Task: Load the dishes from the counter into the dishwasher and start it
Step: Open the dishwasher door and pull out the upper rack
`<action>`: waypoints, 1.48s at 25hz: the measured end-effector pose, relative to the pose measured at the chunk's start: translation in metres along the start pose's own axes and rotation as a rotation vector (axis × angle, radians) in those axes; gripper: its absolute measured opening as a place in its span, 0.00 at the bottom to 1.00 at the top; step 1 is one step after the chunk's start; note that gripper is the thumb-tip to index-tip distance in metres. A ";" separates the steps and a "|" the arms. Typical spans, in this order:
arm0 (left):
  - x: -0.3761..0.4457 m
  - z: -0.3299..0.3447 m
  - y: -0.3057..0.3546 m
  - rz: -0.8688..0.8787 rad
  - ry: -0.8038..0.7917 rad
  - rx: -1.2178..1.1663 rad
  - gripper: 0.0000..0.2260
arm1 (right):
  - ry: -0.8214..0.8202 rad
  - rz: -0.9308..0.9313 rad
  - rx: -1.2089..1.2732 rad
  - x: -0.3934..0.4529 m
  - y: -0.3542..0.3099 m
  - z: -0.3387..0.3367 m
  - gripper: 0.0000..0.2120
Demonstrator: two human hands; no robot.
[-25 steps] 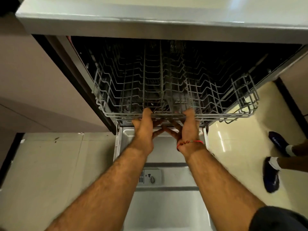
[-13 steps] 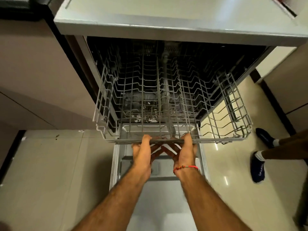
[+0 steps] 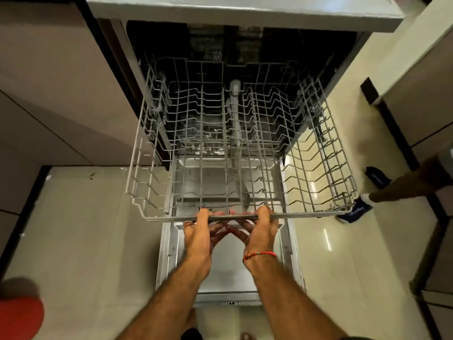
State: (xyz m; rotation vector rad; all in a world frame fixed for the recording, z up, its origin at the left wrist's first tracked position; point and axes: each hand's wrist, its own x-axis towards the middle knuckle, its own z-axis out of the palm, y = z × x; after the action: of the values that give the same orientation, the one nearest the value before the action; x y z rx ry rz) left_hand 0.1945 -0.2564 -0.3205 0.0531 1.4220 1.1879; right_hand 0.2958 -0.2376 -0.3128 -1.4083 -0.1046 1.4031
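Note:
The dishwasher (image 3: 245,11) stands open under a grey counter edge, its steel door (image 3: 228,273) folded down flat toward me. An empty grey wire rack (image 3: 157,168) is pulled far out over the door. My left hand (image 3: 198,236) and my right hand (image 3: 259,231) both grip the rack's front rail from below, thumbs over the top wire. A red thread bracelet circles my right wrist. No dishes are in view.
Beige cabinet fronts (image 3: 49,82) flank the left side, more cabinets (image 3: 426,99) the right. Another person's leg and blue shoe (image 3: 355,209) stand on the tiled floor close to the rack's right corner. A red round object (image 3: 19,317) sits at the lower left.
The rack has slid out of the dishwasher toward me, both hands holding its front rail. The other person's feet have shifted on the right.

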 end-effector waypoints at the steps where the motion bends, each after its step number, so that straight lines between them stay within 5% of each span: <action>1: -0.009 -0.004 -0.004 0.006 -0.006 -0.005 0.18 | -0.005 -0.004 -0.009 -0.006 0.003 -0.007 0.17; 15: -0.031 -0.017 -0.035 -0.036 0.050 -0.016 0.08 | -0.035 0.098 -0.116 -0.025 0.010 -0.051 0.16; 20: -0.043 -0.021 -0.021 -0.159 0.075 0.161 0.18 | -0.075 0.293 -0.327 -0.035 -0.015 -0.056 0.17; 23: -0.084 -0.029 0.009 -0.254 0.084 0.215 0.27 | -0.179 0.374 -0.659 -0.068 -0.052 -0.057 0.23; 33: -0.252 -0.068 0.128 0.596 0.148 0.698 0.14 | -0.571 -0.187 -0.996 -0.225 -0.104 0.022 0.12; 37: -0.272 -0.117 0.173 0.740 0.228 0.786 0.15 | -0.712 -0.374 -1.041 -0.267 -0.095 0.088 0.11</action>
State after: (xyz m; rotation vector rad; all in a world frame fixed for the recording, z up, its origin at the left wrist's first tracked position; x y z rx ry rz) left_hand 0.0795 -0.4201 -0.0413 1.0960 2.0919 1.1425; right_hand 0.2069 -0.3326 -0.0458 -1.4560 -1.6604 1.5068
